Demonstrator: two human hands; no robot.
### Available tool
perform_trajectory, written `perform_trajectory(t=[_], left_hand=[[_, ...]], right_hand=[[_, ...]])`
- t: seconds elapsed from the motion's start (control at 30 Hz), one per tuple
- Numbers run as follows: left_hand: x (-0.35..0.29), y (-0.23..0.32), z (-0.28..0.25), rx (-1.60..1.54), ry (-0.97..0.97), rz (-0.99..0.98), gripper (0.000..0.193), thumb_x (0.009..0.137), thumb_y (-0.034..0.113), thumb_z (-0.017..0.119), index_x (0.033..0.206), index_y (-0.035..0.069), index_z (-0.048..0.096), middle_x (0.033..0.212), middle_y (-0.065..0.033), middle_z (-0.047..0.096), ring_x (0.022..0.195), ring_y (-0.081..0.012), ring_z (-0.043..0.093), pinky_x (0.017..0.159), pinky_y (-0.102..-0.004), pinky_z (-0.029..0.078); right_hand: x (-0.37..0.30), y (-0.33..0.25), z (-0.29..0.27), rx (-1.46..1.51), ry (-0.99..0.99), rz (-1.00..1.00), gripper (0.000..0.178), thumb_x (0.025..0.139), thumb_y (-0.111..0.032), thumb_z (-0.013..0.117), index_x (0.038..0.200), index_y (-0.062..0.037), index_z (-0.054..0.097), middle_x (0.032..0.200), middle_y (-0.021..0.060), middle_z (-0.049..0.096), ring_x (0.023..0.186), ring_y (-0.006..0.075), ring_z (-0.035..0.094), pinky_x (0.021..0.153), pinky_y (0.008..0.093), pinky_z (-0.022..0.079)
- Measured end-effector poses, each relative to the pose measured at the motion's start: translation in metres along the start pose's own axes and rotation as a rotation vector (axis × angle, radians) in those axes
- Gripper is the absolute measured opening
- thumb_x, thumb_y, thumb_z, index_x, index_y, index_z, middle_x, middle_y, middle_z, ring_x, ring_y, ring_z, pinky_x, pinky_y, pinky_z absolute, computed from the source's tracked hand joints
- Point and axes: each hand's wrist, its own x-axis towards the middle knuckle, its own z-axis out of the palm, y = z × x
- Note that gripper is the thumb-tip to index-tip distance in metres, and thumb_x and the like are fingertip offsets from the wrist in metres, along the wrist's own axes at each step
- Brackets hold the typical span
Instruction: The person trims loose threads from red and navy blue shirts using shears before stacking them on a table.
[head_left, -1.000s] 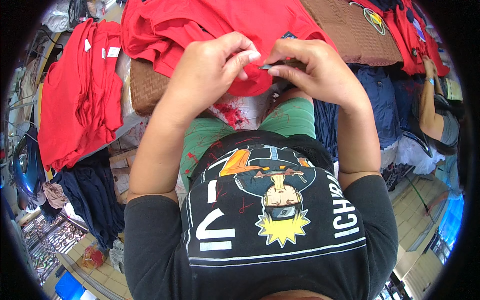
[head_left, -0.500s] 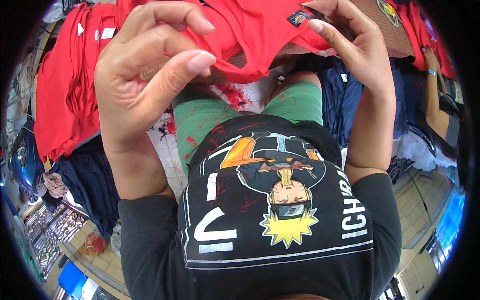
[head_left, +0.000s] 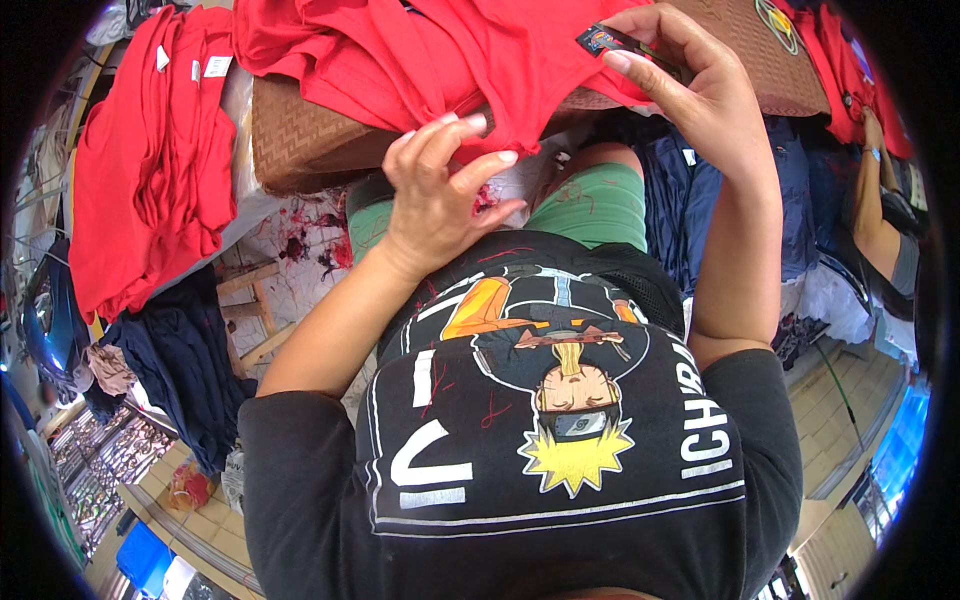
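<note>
A red garment (head_left: 430, 60) lies bunched over the brown woven-patterned surface in front of me, its near edge hanging toward my lap. My left hand (head_left: 435, 185) is at that hanging edge, fingers half curled and the thumb apart from them. Red cloth shows between thumb and forefinger, but no grip on it is visible. My right hand (head_left: 700, 85) is closed, thumb against fingers, on a slim black object (head_left: 655, 58) at the garment's right side. A small black label (head_left: 597, 40) with a coloured emblem shows at its tip; the object's kind is partly hidden by the fingers.
A pile of red garments (head_left: 150, 150) with white tags stands at left, dark blue cloth (head_left: 180, 350) below it. More dark blue garments (head_left: 725, 200) hang at right. The brown woven-patterned surface (head_left: 310, 130) fronts my knees. Another person's arm (head_left: 868, 200) reaches red cloth at far right.
My left hand has dropped down and right from above the garment's left side to its hanging edge. My right hand stays nearly in place, still closed on the black object.
</note>
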Motion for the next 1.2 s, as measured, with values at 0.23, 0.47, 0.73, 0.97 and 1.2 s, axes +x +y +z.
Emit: perform_trajectory(t=[0.23,0.47,0.73,0.97,1.2], left_hand=[[0.042,-0.032,0.011,-0.019,0.221,-0.019,0.063,0.063,0.007,0.069,0.123,0.017,0.052,0.125,-0.0087,0.050,0.112,-0.0279,0.048,0.097,-0.0437,0.032],[0.094,-0.049,-0.030,-0.279,0.249,-0.205,0.035,0.070,-0.007,0.059,0.102,0.006,0.066,0.097,-0.0083,0.066,0.084,-0.0198,0.061,0.077,-0.0301,0.047],[0.078,-0.046,-0.032,-1.117,-0.085,-0.828,0.023,0.096,0.021,0.058,0.101,0.000,0.067,0.090,0.0031,0.066,0.082,-0.0028,0.056,0.076,-0.0211,0.047],[0.077,-0.049,-0.027,-1.224,-0.045,-0.839,0.024,0.097,0.021,0.057,0.102,-0.001,0.067,0.092,0.0027,0.065,0.083,-0.0028,0.055,0.076,-0.0209,0.047],[0.093,0.012,-0.031,-0.782,-0.355,-0.282,0.044,0.089,0.025,0.064,0.126,0.002,0.055,0.126,-0.0168,0.056,0.118,-0.0248,0.054,0.102,-0.0358,0.039]], right_hand=[[0.008,0.036,0.028,-0.270,-0.105,-0.318,0.059,0.060,-0.020,0.087,0.112,-0.0074,0.062,0.107,0.0041,0.064,0.101,0.0171,0.060,0.086,0.0314,0.047],[0.036,0.081,0.052,0.080,0.116,-0.250,0.023,0.083,-0.011,0.072,0.103,-0.0036,0.063,0.101,0.0046,0.067,0.095,0.0143,0.062,0.084,0.0278,0.048],[0.045,0.046,0.015,0.517,0.165,0.014,0.018,0.093,-0.023,0.063,0.094,-0.0056,0.067,0.084,-0.0041,0.065,0.073,0.0020,0.056,0.068,0.0200,0.046],[0.047,0.058,0.012,0.376,0.144,0.033,0.018,0.092,-0.023,0.064,0.091,-0.0048,0.067,0.084,-0.0046,0.064,0.076,0.0018,0.055,0.070,0.0201,0.045],[0.056,0.044,-0.049,0.088,0.651,-0.178,0.027,0.093,-0.032,0.062,0.093,-0.0068,0.070,0.082,-0.0021,0.064,0.073,0.0034,0.053,0.065,0.0210,0.043]])
